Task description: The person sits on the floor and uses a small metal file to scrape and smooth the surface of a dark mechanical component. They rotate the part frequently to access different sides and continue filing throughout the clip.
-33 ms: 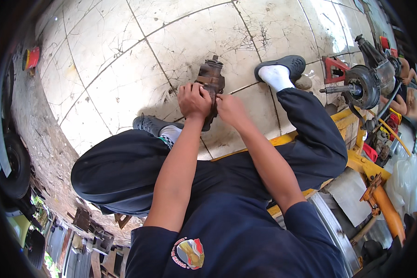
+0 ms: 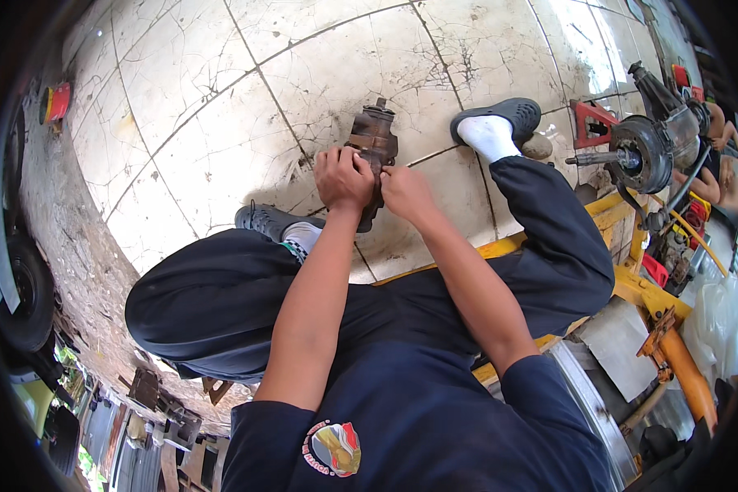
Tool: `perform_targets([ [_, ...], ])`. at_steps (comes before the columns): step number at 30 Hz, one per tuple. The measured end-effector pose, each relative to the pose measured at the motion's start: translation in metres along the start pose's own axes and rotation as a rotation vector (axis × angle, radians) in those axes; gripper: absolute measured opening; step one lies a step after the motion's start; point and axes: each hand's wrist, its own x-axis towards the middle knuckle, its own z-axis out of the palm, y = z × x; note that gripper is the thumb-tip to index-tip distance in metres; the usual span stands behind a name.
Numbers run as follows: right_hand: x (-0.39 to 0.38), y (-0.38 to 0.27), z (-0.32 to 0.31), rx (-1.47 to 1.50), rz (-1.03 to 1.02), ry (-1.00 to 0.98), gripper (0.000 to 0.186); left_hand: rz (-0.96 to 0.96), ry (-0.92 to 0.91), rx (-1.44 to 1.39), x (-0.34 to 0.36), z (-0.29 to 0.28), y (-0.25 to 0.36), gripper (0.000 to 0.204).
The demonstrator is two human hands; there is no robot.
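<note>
A rusty brown metal housing (image 2: 375, 131) with a short stub shaft at its far end is on the tiled floor between my feet. It looks like a gearbox casting. My left hand (image 2: 343, 178) is closed over its left side, fingers curled onto the top. At its right side, my right hand (image 2: 407, 192) is closed in a pinch, the fingertips against the metal. Whatever small thing those fingertips may hold is hidden. Both hands cover the middle of the housing, and its near end shows below them.
A yellow metal frame (image 2: 500, 246) passes beneath my legs. To the right, an axle assembly with a brake drum (image 2: 641, 154) stands by a red stand (image 2: 592, 123); another person's arm (image 2: 703, 187) is beyond it. A red tin (image 2: 56, 103) and a tyre (image 2: 31, 293) are at the left.
My right hand has shifted very slightly at the housing's side. The left hand and the housing have stayed in place.
</note>
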Motion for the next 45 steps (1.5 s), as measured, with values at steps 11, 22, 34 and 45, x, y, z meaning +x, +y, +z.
perform_targets([
  [11,0.021,0.006,-0.008,0.911,0.527,-0.246,0.025,-0.018,0.034,-0.077,-0.005,0.0,-0.002,0.017],
  [22,0.046,0.003,0.024,0.767,0.382,-0.122,0.028,-0.008,0.032,-0.072,-0.008,0.001,0.002,0.014],
  [34,0.014,-0.017,-0.015,-0.022,-0.12,-0.088,0.037,-0.084,0.119,-0.273,-0.004,-0.001,-0.003,0.039],
  [45,-0.014,-0.023,-0.018,-0.108,-0.124,-0.029,0.037,-0.009,0.117,-0.22,-0.009,0.001,-0.003,0.038],
])
